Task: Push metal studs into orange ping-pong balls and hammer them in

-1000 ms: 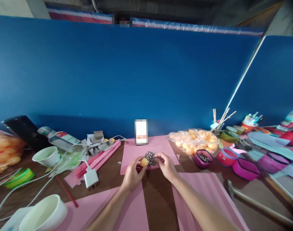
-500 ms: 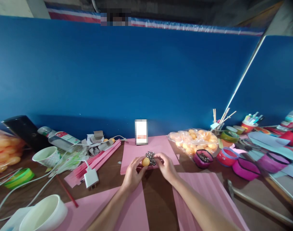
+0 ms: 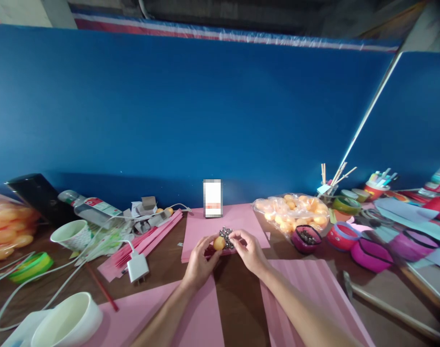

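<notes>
Orange ball [image 3: 219, 243]: left hand [image 3: 198, 261] is grasping it. Metal pieces [image 3: 225, 232]: lying beyond-right of ball, nearer right hand [image 3: 252, 253], whose fingers' hold I'm not discerning.

Both hands [image 3: 252, 250] curl inward, close but apart.

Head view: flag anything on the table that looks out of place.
Left of the hands, the white charger lies with its prongs bare, plugged into nothing, though a cable is attached, which looks odd.

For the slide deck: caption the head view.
Left hand holds a round yellow-orange ball; right hand is at heaped shiny metal pieces.
</notes>
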Demonstrator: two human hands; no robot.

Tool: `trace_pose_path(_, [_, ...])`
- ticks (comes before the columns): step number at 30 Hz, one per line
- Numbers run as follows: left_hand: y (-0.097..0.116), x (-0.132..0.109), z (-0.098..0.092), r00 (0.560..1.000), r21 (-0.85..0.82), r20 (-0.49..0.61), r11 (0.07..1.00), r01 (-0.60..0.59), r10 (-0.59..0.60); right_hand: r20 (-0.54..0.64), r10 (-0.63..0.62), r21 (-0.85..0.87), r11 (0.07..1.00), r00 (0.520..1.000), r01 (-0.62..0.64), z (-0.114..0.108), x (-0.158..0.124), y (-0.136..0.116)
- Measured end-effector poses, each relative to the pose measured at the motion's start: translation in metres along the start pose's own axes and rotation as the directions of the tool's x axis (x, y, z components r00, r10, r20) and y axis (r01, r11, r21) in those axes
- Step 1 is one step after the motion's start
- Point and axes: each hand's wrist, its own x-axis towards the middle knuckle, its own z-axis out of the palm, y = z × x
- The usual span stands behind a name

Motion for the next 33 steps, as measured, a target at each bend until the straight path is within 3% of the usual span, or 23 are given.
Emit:
trace_pose_path(13, [-0.002,0.000,-0.001,0.990,-0.148,0.008,0.979,0.143,-0.143,0.181,0.133,0.192,0.967,0.975,-0.168,0.000,0.001,-0.009])
trace_pose_path(29, [0.001,0.000,-0.003,0.969,-0.299,0.093,0.922,0.245,-0.228,0.177,0.066,0.115,0.989,0.982,-0.087,0.001,0.000,-0.013])
trace_pose_path(33, [-0.005,0.002,0.000,0.988,-0.324,0.048,0.933,0.157,-0.149,0.171,0.059,0.145,0.986,0.983,-0.084,0.002,0.000,-0.013])
